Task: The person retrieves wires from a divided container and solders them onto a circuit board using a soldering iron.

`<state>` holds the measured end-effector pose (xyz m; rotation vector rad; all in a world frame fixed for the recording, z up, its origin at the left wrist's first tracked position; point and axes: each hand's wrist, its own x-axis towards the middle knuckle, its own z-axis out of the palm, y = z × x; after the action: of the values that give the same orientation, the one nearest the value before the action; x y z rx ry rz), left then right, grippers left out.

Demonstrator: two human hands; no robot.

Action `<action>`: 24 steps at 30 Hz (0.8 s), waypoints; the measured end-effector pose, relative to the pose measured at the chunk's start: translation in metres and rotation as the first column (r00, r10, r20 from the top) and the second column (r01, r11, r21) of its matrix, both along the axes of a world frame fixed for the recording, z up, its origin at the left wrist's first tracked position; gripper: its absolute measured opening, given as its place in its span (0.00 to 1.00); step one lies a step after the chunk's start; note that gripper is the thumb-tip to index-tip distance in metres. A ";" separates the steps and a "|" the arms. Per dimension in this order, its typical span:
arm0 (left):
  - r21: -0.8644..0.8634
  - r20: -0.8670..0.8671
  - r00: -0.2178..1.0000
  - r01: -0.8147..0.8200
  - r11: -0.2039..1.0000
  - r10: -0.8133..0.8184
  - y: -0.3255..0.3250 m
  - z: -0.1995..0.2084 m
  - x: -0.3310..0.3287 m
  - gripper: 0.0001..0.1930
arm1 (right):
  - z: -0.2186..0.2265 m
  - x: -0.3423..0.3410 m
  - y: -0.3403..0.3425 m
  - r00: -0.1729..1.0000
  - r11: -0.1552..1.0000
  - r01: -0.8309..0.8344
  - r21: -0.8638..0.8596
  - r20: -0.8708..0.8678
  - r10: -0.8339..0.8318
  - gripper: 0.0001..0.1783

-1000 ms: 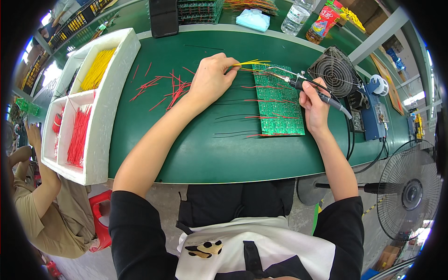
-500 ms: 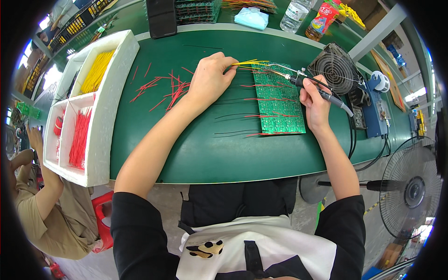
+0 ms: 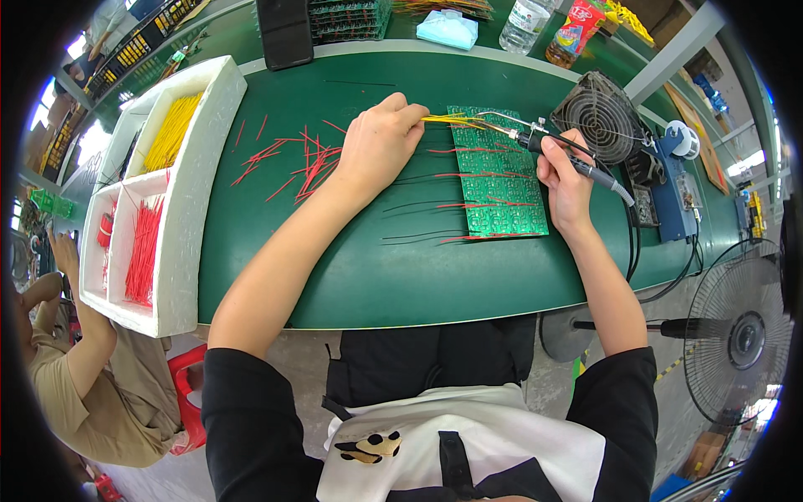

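A green circuit board panel (image 3: 506, 219) lies on the green bench, with red and black wires sticking out past its left edge in rows. My left hand (image 3: 386, 142) is closed on a small bunch of yellow wires (image 3: 443, 119), whose far ends reach over the panel's upper rows. In my right hand (image 3: 564, 180) is a soldering iron (image 3: 577, 164) with a thin metal feed tube along it. Its tip points left, close to the ends of the yellow wires; whether it touches a pad is too small to tell. Loose red wires (image 3: 314, 167) lie left of my left hand.
A white foam box (image 3: 180, 284) with yellow and red wires stands at left. Behind the panel's right side are a small black fan (image 3: 595, 121) and a blue soldering unit (image 3: 672, 197). A phone (image 3: 284, 33), bottles (image 3: 525, 27) and stacked boards (image 3: 350, 18) line the back. Someone sits at left.
The yellow wires' ends have come down and together over the panel's upper rows. The iron's tip has shifted slightly right and stays by them. Both hands keep their grip.
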<state>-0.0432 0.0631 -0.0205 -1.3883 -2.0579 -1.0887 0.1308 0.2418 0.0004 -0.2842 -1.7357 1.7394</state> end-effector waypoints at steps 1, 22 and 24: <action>-0.004 -0.017 1.000 -0.009 1.000 0.009 0.001 0.000 0.000 0.08 | 0.000 0.000 0.000 1.000 1.000 0.009 0.012 0.003 -0.009 0.09; 0.015 0.194 0.981 0.026 1.000 -0.028 0.009 0.012 -0.004 0.08 | 0.000 0.000 -0.001 0.998 0.997 0.057 0.045 0.025 -0.058 0.10; 0.015 0.204 0.978 0.039 0.999 -0.041 0.009 0.013 -0.004 0.07 | -0.001 0.000 -0.002 0.998 0.997 0.057 0.044 0.024 -0.058 0.10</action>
<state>-0.0470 0.0718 -0.0078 -1.3676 -2.1703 -1.3064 0.1310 0.2399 -0.0001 -0.3351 -1.7638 1.6615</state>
